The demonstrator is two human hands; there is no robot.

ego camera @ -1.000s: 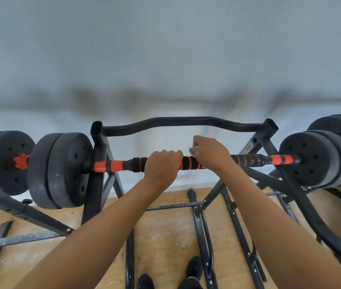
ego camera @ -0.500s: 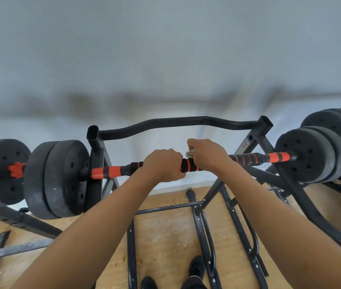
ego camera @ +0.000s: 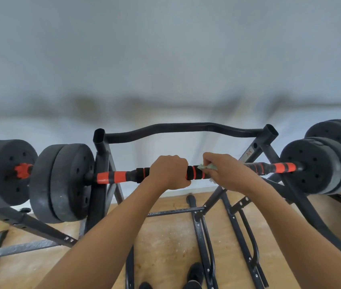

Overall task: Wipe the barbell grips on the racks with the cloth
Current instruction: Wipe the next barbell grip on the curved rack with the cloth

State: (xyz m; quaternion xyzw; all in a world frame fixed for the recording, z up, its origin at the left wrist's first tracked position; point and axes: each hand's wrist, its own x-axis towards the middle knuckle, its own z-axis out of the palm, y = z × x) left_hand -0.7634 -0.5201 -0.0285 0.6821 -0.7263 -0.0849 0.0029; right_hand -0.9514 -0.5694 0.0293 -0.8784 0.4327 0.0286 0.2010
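A barbell lies across a black rack (ego camera: 99,184), and its grip (ego camera: 195,173) is black foam with orange bands. My left hand (ego camera: 168,171) grips the bar at its middle, fingers curled over the top. Just to the right, my right hand (ego camera: 222,171) holds a small pale green cloth (ego camera: 207,166) wrapped against the grip. Only a corner of the cloth shows between the fingers. Black weight plates (ego camera: 61,182) sit on the left end and more plates (ego camera: 313,165) on the right end.
A curved black bar (ego camera: 186,129) joins the rack's two uprights behind the barbell. More plates (ego camera: 0,174) of another barbell sit at far left, and others (ego camera: 340,132) at far right. Black rack legs (ego camera: 201,232) spread over the wooden floor, where my shoes (ego camera: 194,274) stand.
My right hand slid a little to the right along the grip, leaving a gap to my left hand, and more of the cloth shows. My left hand stays on the bar.
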